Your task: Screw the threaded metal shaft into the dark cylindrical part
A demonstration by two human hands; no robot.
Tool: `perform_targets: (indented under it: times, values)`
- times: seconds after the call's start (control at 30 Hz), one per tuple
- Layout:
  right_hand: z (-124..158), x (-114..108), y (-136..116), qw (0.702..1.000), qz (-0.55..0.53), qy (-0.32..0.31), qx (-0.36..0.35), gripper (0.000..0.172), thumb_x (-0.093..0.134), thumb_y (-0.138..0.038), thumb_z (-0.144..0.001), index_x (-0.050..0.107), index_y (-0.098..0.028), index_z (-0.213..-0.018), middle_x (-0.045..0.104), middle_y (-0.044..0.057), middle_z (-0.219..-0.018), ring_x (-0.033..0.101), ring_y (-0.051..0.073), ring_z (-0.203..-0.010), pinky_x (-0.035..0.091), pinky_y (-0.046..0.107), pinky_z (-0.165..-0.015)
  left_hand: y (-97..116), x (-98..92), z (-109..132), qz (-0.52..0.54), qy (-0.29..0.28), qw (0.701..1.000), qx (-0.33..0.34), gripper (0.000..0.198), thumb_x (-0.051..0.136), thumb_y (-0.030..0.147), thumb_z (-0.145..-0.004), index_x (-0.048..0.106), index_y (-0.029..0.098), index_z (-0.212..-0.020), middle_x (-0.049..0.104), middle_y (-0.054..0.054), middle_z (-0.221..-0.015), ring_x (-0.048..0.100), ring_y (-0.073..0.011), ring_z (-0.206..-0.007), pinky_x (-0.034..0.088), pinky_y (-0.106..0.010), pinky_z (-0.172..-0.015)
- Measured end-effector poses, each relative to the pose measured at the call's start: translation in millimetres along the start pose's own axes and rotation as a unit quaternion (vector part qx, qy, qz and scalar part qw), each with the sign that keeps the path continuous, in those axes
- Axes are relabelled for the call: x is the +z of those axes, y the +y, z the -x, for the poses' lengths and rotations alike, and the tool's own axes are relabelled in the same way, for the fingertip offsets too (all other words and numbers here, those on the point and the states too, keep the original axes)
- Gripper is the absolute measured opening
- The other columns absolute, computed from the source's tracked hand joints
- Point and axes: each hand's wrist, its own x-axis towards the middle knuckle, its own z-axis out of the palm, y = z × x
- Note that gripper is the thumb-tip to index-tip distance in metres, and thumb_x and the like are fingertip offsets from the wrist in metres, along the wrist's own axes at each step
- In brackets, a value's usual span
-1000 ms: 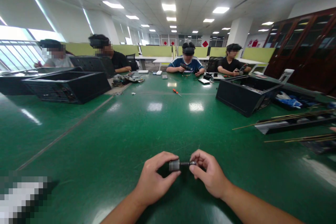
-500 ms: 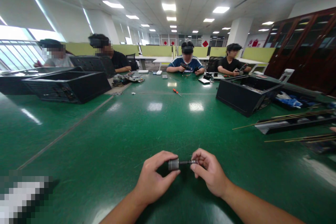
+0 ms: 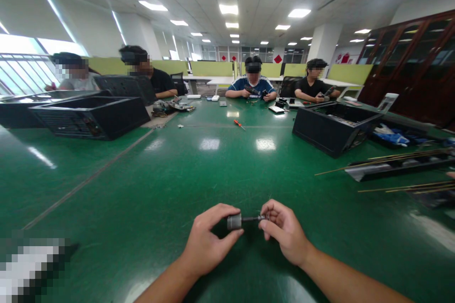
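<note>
Low in the middle of the view is a small grey cylinder with a thin dark shaft (image 3: 235, 221) pointing right, held level above the green table. My left hand (image 3: 209, 236) grips the cylinder between thumb and fingers, with the palm arched away from it. At the shaft's far end, my right hand (image 3: 280, 229) is closed in a pinch around a small shiny tip, its other fingers curled behind. Those fingertips partly hide the tip, so I cannot tell whether it is a separate piece.
An orange screwdriver (image 3: 239, 124) lies farther up the green table (image 3: 177, 170). Black computer cases (image 3: 92, 116) stand left, another case (image 3: 334, 128) right. Thin brass-coloured rods (image 3: 391, 157) rest on metal parts at right. Several people sit across the table, some holding tools.
Both hands hold almost the same pose. My right hand has shifted very slightly right, and the cylinder very slightly left.
</note>
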Motion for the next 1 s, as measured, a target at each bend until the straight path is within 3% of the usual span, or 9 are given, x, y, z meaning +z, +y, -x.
perform_targets:
  times: [1.0]
  values:
    - [-1.1, -1.9, -0.6, 1.0, -0.014, 0.018, -0.012, 0.034, 0.071, -0.048, -0.082, 0.056, -0.019, -0.089, 0.058, -0.001, -0.068, 0.051, 0.011, -0.051, 0.041, 0.022, -0.049, -1.6, -1.3, -0.9, -0.007, 0.017, 1.0, 0.002, 0.028, 0.078, 0.017, -0.074, 0.07, 0.022, -0.101, 0.075, -0.004, -0.09, 0.072, -0.0184, -0.081, 0.057, -0.029, -0.076]
